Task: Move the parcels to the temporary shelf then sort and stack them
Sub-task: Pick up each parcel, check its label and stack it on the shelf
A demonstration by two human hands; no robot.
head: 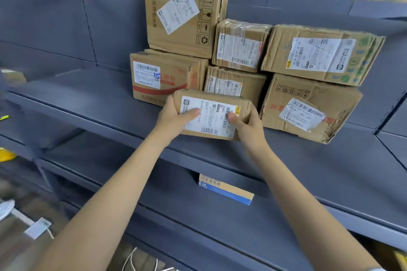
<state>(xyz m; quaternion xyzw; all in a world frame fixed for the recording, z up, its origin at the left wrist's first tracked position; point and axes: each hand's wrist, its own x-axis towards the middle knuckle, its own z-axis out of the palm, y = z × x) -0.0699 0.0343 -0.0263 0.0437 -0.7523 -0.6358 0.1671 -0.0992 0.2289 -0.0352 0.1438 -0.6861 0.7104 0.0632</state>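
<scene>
Parcel going onto the grey shelf.
Left hand and right hand each clamped an end, thumbs across the label, steadying it just before the stacked boxes, probably to place it.

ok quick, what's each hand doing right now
Left hand: closed on the left end of the small labelled parcel, thumb on its label.
Right hand: closed on the same parcel's right end.
</scene>
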